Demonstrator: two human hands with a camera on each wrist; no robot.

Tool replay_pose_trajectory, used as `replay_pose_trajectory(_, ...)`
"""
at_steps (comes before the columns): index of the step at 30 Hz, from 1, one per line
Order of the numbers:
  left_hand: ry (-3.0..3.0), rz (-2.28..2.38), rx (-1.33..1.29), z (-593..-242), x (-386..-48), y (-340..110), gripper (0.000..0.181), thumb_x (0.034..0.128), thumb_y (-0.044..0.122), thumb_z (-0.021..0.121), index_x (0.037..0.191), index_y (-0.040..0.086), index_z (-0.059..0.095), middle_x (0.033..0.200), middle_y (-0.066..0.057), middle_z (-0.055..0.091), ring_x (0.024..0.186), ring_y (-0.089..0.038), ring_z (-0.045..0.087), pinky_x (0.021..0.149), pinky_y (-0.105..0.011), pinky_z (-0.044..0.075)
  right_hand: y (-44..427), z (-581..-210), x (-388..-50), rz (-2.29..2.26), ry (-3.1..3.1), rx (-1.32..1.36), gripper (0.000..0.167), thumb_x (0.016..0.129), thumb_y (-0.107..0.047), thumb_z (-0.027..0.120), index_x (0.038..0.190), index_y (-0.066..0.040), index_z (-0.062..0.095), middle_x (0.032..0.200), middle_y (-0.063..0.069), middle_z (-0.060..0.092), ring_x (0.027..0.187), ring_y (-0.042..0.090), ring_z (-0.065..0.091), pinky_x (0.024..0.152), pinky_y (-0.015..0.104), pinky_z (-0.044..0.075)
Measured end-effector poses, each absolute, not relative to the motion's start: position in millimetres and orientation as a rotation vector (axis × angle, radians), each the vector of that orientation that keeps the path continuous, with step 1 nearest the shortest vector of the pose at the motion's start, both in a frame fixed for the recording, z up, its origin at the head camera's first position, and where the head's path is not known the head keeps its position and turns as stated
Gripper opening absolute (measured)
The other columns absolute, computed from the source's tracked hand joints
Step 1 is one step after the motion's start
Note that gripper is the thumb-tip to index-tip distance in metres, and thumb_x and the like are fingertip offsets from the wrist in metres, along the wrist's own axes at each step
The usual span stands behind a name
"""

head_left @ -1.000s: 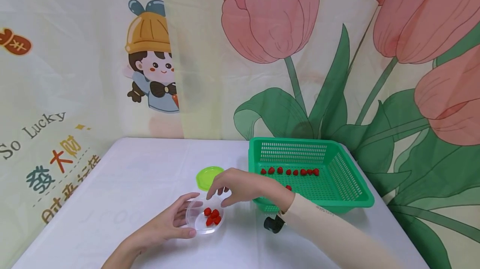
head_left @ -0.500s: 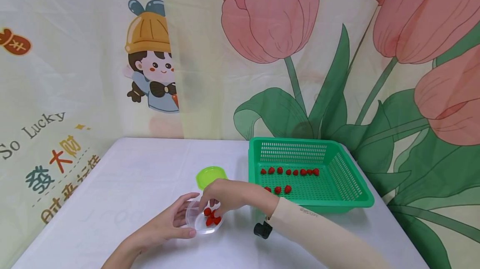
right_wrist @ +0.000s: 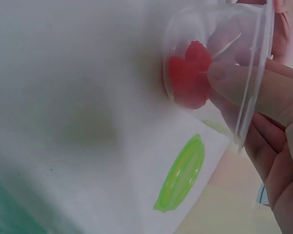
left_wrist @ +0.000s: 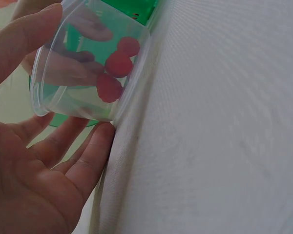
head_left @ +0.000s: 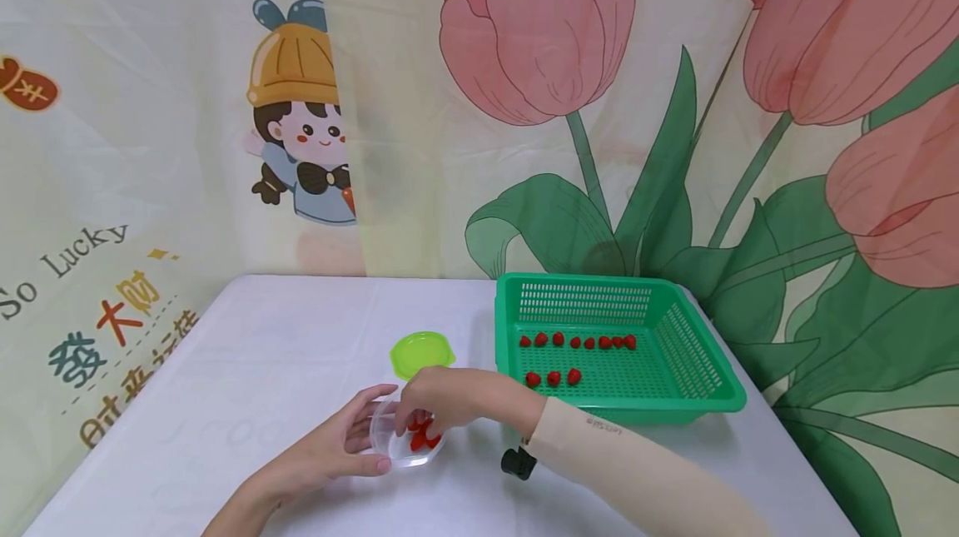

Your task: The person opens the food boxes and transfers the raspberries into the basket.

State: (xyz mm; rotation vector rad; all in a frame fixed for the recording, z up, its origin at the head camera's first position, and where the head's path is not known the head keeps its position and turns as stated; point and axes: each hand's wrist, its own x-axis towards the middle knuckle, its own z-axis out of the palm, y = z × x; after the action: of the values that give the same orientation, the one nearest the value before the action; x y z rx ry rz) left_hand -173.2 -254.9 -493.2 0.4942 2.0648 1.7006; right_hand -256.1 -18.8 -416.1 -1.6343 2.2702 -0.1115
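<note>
A clear round plastic tub (head_left: pixel 409 461) stands on the white table with several red raspberries (head_left: pixel 421 440) in it. My left hand (head_left: pixel 330 443) holds the tub from the left, thumb in front and fingers behind. My right hand (head_left: pixel 457 397) reaches down into the tub. In the right wrist view its thumb and fingers close on a raspberry (right_wrist: pixel 188 83), partly hidden by the thumb. Through the tub wall in the left wrist view, the right fingertips sit against the raspberries (left_wrist: pixel 110 88).
A bright green lid (head_left: pixel 421 354) lies just behind the tub. To the right stands a green perforated basket (head_left: pixel 644 410), with a row of raspberries (head_left: pixel 558 340) at the back and a shorter row of 3 raspberries (head_left: pixel 554 379) in front. A patterned curtain hangs behind the table.
My right hand has moved down and left into the tub, and its fingers have drawn in around the raspberries. The front basket row has come into view. My left hand stays still.
</note>
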Motion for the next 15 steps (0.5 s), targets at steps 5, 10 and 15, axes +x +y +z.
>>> replay_pose_trajectory(5,2.077,1.689,0.496,-493.2,-173.5,-254.4,0.093,0.0962,0.012,0.079,0.167,0.020,0.020,0.168,-0.022,0.031,0.151,-0.042,0.042,0.110,-0.023,0.049,-20.9,-418.0,-254.0,-0.087,2.274,-1.630,0.032,0.089,-0.010,0.087,0.119,-0.019,0.081,0.104,-0.010,0.076,0.096,0.001,0.064,0.085,0.006,0.048)
replay_pose_trajectory(10,2.050,1.711,0.509,-493.6,-174.1,-253.9,0.095,0.0960,0.010,0.079,0.168,0.019,0.018,0.167,-0.023,0.030,0.150,-0.042,0.042,0.107,-0.026,0.052,-21.0,-418.5,-253.6,-0.083,2.263,-1.628,0.032,0.089,-0.009,0.087,0.118,-0.020,0.081,0.103,-0.011,0.076,0.096,0.000,0.064,0.086,0.006,0.048)
replay_pose_trajectory(15,2.039,1.716,0.509,-493.7,-173.5,-254.2,0.095,0.0963,0.009,0.078,0.168,0.020,0.018,0.166,-0.022,0.031,0.149,-0.041,0.044,0.105,-0.027,0.053,-22.2,-419.8,-254.0,-0.083,2.246,-1.606,0.031,0.090,-0.009,0.086,0.119,-0.021,0.081,0.102,-0.013,0.076,0.094,-0.001,0.063,0.086,0.006,0.048)
